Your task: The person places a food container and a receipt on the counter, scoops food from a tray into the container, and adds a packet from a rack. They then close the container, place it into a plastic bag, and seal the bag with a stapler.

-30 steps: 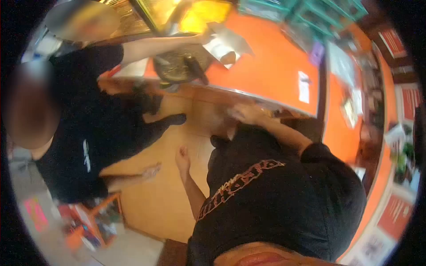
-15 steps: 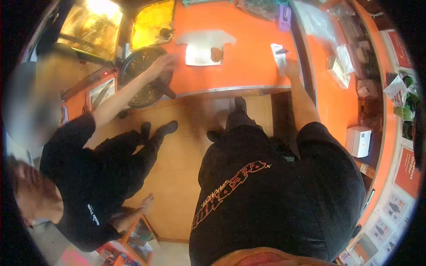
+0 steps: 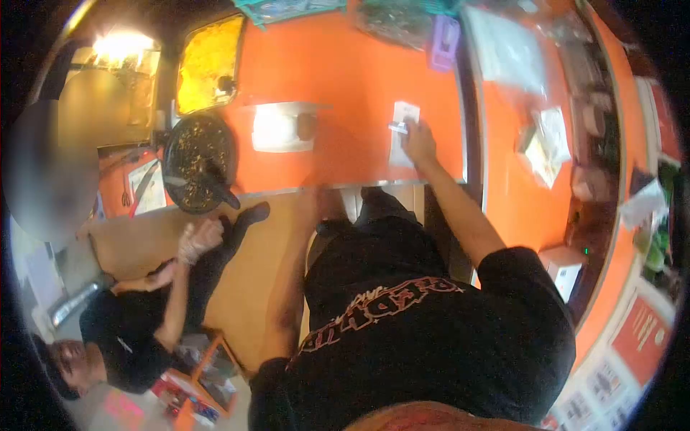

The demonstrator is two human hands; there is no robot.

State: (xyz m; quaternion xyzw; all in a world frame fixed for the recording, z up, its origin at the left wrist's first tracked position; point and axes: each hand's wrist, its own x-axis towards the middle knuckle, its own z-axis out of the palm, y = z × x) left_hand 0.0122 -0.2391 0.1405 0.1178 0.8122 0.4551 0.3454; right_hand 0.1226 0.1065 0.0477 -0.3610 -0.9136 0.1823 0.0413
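Observation:
My right hand [image 3: 420, 144] is over the orange counter, its fingers closed at a white paper slip [image 3: 400, 151] lying there. A small dark-and-white piece shows at the fingertips, too small to name. My left hand [image 3: 320, 201] is low by the counter's front edge, smeared by motion, so its fingers cannot be made out. Farther in, left of the slip, lies a white paper sheet [image 3: 273, 128] washed out by glare, with a round brownish thing [image 3: 305, 127] at its right end.
A dark round pan [image 3: 198, 154] with its handle toward me sits at the counter's left. Behind it is a tray of yellow food [image 3: 208, 65]. A purple holder [image 3: 444, 43] and plastic bags [image 3: 503, 50] lie right. A gloved co-worker [image 3: 129, 345] is at left.
My view has shifted, so the counter things sit lower and farther left. The co-worker's arm has withdrawn from over the pan. My right hand stays at the slip.

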